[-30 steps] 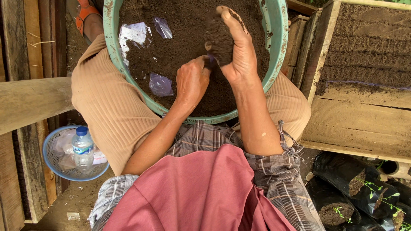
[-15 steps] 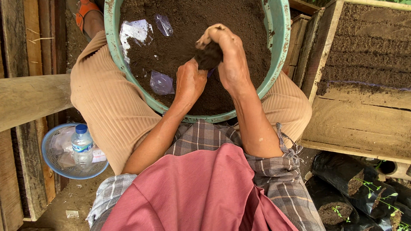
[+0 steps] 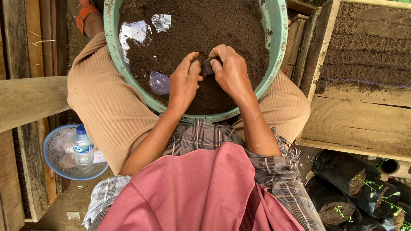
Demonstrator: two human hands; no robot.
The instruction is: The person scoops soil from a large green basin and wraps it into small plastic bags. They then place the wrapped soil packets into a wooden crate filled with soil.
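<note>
I see the green basin [image 3: 112, 51] wedged between the knees, its near rim at my lap, with open soil [image 3: 222, 21] beyond the hands. Mid-basin, my left hand [image 3: 184, 81] and right hand [image 3: 231, 70] pinch a small plastic bag [image 3: 207, 67] between curled fingertips

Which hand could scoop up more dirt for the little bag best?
Probably the right hand. Its fingers only pinch the small clear bag's rim over the soil, while the left hand steadies the bag from the other side.
</note>
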